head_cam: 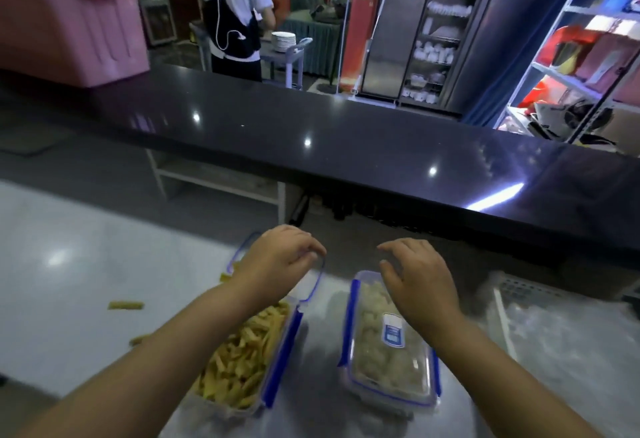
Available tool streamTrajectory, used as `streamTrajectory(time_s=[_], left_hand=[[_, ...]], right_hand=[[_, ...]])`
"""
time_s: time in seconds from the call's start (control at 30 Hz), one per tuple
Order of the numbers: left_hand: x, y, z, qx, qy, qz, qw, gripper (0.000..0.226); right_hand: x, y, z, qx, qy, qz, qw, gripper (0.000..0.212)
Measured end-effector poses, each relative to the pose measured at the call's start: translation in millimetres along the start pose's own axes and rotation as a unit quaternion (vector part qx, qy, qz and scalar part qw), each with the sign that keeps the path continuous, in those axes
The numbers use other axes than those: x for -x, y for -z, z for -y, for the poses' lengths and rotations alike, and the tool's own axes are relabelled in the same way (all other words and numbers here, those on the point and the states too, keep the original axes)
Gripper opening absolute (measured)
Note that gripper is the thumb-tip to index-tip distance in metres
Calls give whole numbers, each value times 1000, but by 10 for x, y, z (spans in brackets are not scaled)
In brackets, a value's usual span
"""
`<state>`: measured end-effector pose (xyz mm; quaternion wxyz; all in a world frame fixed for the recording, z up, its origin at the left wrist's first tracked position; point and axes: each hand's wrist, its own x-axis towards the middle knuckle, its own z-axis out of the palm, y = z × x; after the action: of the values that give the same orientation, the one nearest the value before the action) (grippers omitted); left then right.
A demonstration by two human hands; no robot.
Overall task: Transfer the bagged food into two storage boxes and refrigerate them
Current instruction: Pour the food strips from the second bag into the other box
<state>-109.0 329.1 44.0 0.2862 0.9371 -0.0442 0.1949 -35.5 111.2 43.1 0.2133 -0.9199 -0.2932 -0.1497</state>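
Two clear storage boxes with blue clips stand on the steel counter [86, 247] in front of me. The left box [242, 368] is full of yellow food sticks. Its lid [317, 285] lies tilted over the far end, and my left hand [277, 261] pinches the lid's far rim. The right box [388, 368] holds pale white pieces under a closed lid with a blue label. My right hand [419, 281] hovers over the far end of that box with its fingers loosely bent, holding nothing.
Loose yellow sticks [125, 305] lie on the counter at left. A crumpled clear bag [561, 330] lies at right. A raised black countertop [346, 146] runs across ahead, with a pink bin [69, 22] on it. Beyond stand a person [239, 11] and a steel cabinet [433, 46].
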Motion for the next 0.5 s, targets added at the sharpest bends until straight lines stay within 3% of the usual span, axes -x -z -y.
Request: streamTrajectory(time_s=[0.3, 0.5], left_hand=[[711, 1050, 1736, 0, 145, -5, 989, 15], [1243, 1108, 2567, -64, 241, 126, 960, 26]], right_hand=[[-382, -891, 1635, -34, 22, 53, 998, 21], [-360, -1389, 2334, -43, 6, 82, 996, 18]])
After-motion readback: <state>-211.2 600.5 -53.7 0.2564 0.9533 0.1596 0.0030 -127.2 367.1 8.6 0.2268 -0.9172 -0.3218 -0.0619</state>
